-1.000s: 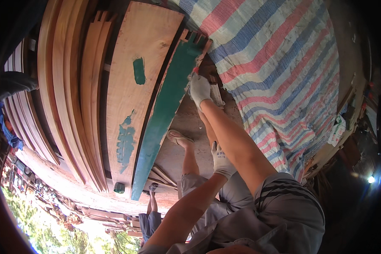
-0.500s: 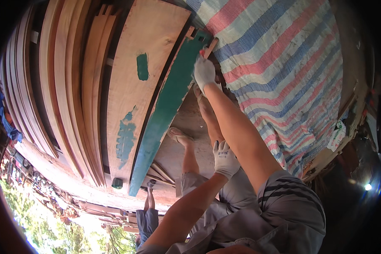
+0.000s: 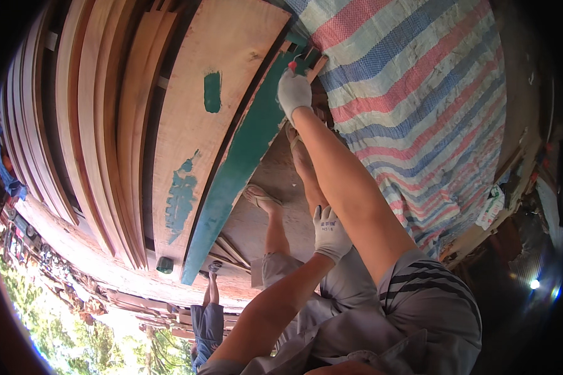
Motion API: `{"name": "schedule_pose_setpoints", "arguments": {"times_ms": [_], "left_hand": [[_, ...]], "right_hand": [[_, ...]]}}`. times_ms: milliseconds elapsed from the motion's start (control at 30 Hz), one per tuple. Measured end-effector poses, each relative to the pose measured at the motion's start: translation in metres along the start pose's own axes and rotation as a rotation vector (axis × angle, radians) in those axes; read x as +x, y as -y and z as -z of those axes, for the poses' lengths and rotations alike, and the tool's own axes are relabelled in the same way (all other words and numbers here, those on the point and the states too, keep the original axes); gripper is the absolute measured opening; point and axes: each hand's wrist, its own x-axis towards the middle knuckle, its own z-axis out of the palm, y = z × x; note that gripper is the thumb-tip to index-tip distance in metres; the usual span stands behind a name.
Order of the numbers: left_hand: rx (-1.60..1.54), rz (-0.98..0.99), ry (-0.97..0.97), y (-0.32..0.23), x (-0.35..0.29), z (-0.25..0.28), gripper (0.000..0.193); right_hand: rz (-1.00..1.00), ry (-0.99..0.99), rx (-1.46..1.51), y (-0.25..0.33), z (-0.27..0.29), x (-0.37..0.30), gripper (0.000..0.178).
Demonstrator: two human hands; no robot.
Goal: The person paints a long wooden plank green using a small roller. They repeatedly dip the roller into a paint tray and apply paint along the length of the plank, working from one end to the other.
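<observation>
"One grip closed?"

"Yes: the gloved right hand point(image 3: 294, 92), upper centre, has its fingers wrapped around a red-handled tool point(image 3: 293, 65) (the tool's far end is hard to make out)."

"And the left hand point(image 3: 331, 234)?"

"Laid on the person's leg point(image 3: 304, 175), below centre; how far that grip is curled, I cannot tell."

"Where's the green board point(image 3: 238, 169)?"

"Under the right hand, slanting from upper centre toward lower left. A pale board point(image 3: 231, 50) lies beside it, a striped sheet point(image 3: 413, 94) at upper right."

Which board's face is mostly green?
Narrow green board by the right hand; wide board beside it is mostly bare wood, thinner boards farther left show no green.
</observation>
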Motion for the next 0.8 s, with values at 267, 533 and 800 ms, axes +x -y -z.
{"name": "schedule_pose_setpoints", "arguments": {"times_ms": [267, 533, 800], "left_hand": [[0.084, 0.045, 0.019, -0.003, 0.006, 0.022, 0.061], [-0.041, 0.069, 0.032, 0.005, 0.005, -0.001, 0.062], [0.069, 0.035, 0.022, -0.002, 0.003, 0.005, 0.065]], "right_hand": [[0.168, 0.004, -0.17, -0.027, -0.013, -0.037, 0.062], [0.033, -0.014, -0.072, -0.006, -0.019, -0.044, 0.069], [0.153, 0.074, -0.204, -0.07, -0.016, -0.063, 0.06]]}}
